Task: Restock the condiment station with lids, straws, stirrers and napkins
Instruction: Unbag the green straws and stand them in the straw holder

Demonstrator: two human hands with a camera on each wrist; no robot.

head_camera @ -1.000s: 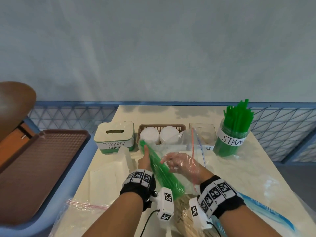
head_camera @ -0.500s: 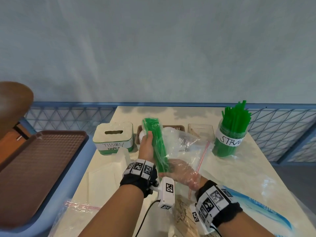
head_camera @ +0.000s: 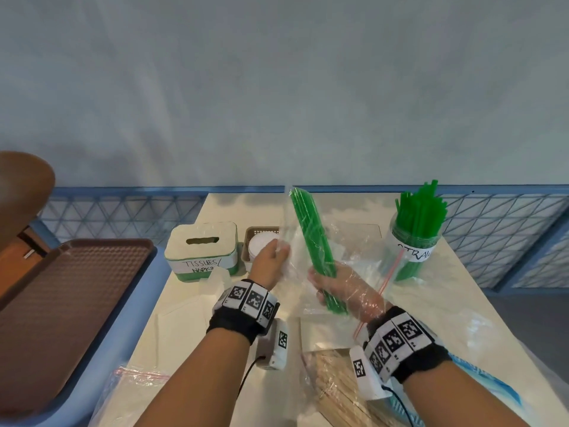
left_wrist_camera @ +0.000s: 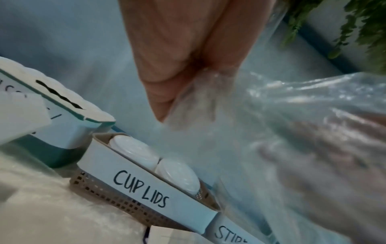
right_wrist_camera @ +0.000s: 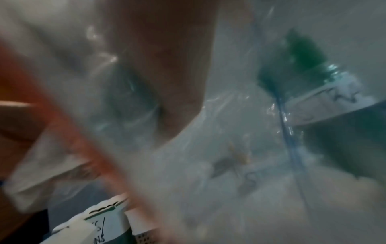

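Observation:
A bundle of green straws (head_camera: 311, 235) stands nearly upright inside a clear zip bag (head_camera: 348, 251) held above the table. My right hand (head_camera: 338, 286) is inside the bag and grips the bundle's lower part. My left hand (head_camera: 272, 260) pinches the bag's plastic (left_wrist_camera: 208, 102) beside the straws, over the lids basket. At the back right stands the labelled straw jar (head_camera: 412, 241) with green straws in it, seen blurred through plastic as the straw jar (right_wrist_camera: 334, 99) in the right wrist view. The right hand (left_wrist_camera: 323, 165) shows through the bag in the left wrist view.
Along the back stand the tissue box (head_camera: 201, 251), the "CUP LIDS" basket (left_wrist_camera: 146, 189) with white lids, and a clear stirrer container (head_camera: 366, 232). A bag of wooden stirrers (head_camera: 335, 392) lies near me. Another zip bag (head_camera: 135, 383) and a brown tray (head_camera: 61, 303) are left.
The straw bundle rose from lying low to nearly upright and shifted right. My left hand let go of the straws and now pinches the bag; my right hand took the bundle inside it.

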